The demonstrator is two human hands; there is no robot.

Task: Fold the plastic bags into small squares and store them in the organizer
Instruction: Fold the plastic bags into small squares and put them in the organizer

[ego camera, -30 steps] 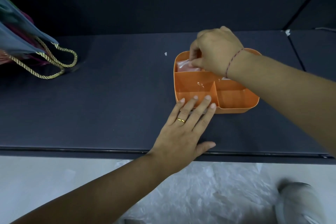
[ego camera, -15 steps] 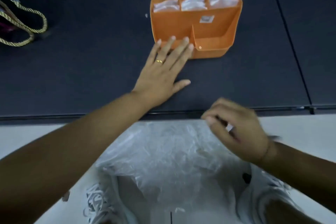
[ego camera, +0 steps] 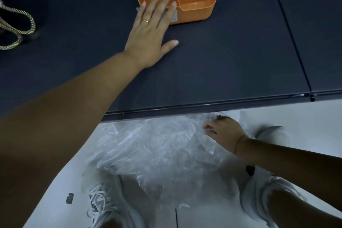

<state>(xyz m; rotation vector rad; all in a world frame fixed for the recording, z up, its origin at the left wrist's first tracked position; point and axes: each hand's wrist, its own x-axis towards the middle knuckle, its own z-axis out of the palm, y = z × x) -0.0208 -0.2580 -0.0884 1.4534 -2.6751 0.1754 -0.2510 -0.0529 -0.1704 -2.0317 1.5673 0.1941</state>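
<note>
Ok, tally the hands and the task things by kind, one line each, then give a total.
Hands: 2 (left hand flat on the table, fingertips on the organizer; right hand grips the plastic)
Organizer: 1, orange
Pile of plastic bags: 1, on the floor; the single bags in it cannot be counted
Total: 4

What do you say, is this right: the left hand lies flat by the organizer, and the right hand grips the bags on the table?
Not quite. In the head view the bags lie on the floor below the table edge, not on the table. The left hand does lie flat by the organizer, and the right hand grips the bags.
</note>
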